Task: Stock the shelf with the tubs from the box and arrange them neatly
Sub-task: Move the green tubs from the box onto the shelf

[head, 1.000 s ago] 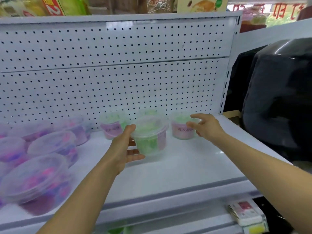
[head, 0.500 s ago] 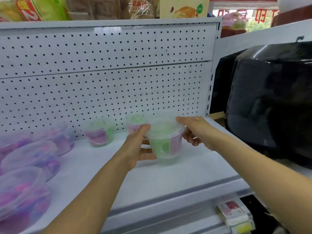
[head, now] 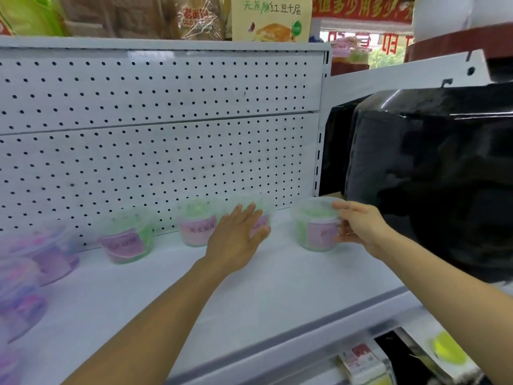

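Observation:
Several clear tubs with green contents and pink labels stand in a row along the back of the white shelf. My right hand grips the rightmost tub, which rests on the shelf near the right end. My left hand is open, fingers spread, in front of a third tub that it partly hides. Two more green tubs, one and another, stand further left.
Larger clear tubs with purple and pink contents crowd the shelf's left end. A white pegboard backs the shelf. A big black wrapped object sits just right of the shelf. Boxed goods lie on the shelf below.
The tub that both hands held in mid-shelf has moved right and now stands at the row's right end in my right hand. My left hand has let go and opened.

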The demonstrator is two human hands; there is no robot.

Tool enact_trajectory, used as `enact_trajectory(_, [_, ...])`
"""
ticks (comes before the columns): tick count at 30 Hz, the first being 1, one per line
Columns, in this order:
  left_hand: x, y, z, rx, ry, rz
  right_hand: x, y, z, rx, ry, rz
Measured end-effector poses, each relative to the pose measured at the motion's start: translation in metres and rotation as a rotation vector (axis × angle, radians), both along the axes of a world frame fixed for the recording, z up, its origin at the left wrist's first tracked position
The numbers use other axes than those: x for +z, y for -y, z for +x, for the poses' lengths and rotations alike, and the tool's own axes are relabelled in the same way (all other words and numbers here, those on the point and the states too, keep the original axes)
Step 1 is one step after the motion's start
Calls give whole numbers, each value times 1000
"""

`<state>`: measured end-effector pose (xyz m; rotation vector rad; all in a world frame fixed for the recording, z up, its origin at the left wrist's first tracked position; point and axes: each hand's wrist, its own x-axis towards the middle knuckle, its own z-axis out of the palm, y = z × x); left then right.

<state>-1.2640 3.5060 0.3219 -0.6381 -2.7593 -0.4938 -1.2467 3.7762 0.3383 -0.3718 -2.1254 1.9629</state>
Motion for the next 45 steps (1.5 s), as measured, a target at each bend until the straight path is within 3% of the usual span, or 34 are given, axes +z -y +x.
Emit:
enact_trajectory(3, [-1,0,-9,-7,14,-26,-6,2,-16,64,5,75])
enact_trajectory(22, [-3,5,-42,-24,-5,25,-8,19,-104,-39,27,502])
enact_trajectory(25, [-1,4,-38,-8,-9,-14,-7,20,-94,-46,102,716])
enact_trajectory(28, [1,1,-23,38,-75,-79,-5,23,-64,-8,77,984])
enact_trajectory(35, [-8,-19,85,78,-203,-34,-9,27,64,60,-300,1288])
enact_trajectory(39, [-22,-37,167,95,-172,17,-23,11,142,41,-457,1303])
enact_trajectory(45, [-72,-73,279,75,-206,107,-79,-33,252,93,-505,1297])
